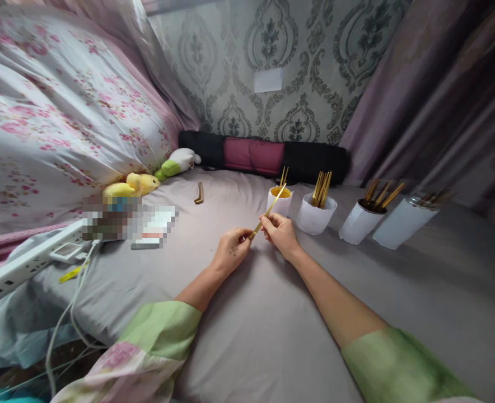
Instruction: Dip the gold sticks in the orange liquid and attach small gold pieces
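Observation:
Between both hands, a slim gold-coloured stick (278, 197) slants up and to the right over the bedsheet; its exact kind is unclear. My left hand (232, 249) is closed, pinching its lower end. Higher up, my right hand (280, 234) grips it near the middle between thumb and fingers. Just behind my right hand stands a white-wrapped cup (274, 206) with a yellow inside and a few thin sticks. To its right is a second white cup (316, 219), holding several golden sticks upright.
Further right, a dark-rimmed white container (360, 224) and a larger white jar (404, 225) hold more sticks. A small brass-coloured bent piece (199, 193) lies on the grey sheet (247, 336). Plush toys (127, 187), a power strip (29, 266) and cables are at left; a black-and-maroon bolster (253, 155) lies behind.

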